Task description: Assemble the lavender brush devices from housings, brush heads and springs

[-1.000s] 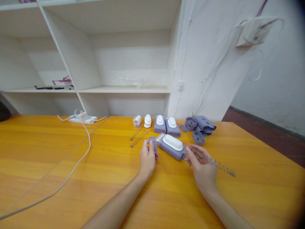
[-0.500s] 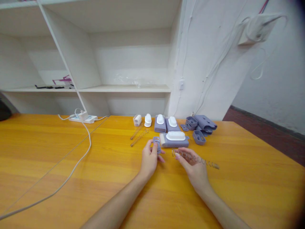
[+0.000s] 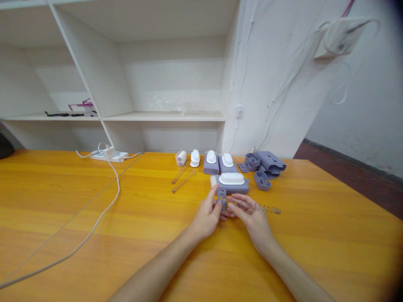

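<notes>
Your left hand [image 3: 208, 216] pinches a small purple plastic piece [image 3: 221, 195]. Your right hand [image 3: 253, 218] pinches one end of the coil spring [image 3: 266, 207], low over the desk [image 3: 94, 235], just before a purple housing [image 3: 233, 188]. Spring: probably light and floppy; grip near the end.

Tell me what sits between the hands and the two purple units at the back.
Head view: one white-capped purple housing lies crosswise there, just beyond the left hand and right hand.
</notes>
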{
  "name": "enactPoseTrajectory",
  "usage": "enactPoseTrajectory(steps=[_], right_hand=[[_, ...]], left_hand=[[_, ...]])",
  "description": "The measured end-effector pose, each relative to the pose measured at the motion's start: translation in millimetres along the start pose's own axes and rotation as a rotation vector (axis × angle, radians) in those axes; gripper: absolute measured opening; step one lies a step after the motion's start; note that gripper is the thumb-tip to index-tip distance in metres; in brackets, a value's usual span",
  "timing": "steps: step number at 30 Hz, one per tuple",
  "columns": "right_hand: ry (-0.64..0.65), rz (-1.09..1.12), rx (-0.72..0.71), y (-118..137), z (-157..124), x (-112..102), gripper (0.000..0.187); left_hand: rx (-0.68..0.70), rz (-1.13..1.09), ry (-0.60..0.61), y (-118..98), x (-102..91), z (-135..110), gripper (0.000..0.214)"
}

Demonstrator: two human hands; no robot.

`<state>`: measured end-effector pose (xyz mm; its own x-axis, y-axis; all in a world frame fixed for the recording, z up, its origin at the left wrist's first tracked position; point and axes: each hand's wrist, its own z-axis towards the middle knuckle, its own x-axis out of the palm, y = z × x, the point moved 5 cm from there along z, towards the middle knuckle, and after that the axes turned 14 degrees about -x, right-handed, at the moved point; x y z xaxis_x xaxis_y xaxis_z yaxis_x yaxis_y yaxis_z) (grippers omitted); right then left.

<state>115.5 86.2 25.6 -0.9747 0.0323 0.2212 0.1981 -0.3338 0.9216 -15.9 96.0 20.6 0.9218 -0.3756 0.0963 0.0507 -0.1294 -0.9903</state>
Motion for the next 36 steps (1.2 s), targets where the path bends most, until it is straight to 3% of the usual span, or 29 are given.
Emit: enactPoseTrajectory(steps=[14, 36], right_hand=[[-0.020, -0.010, -0.010, 1.5, -0.4, -0.2, 0.030], [-0.054, -0.039, -0.007, 2.1, -1.1, 0.1, 0.033]], left_hand=[[0.063, 0.136, 0.039, -1.2, 1.7, -3.4, 0.060], [0.056, 0.137, 0.061, -6.8, 4.1, -7.2, 0.059]])
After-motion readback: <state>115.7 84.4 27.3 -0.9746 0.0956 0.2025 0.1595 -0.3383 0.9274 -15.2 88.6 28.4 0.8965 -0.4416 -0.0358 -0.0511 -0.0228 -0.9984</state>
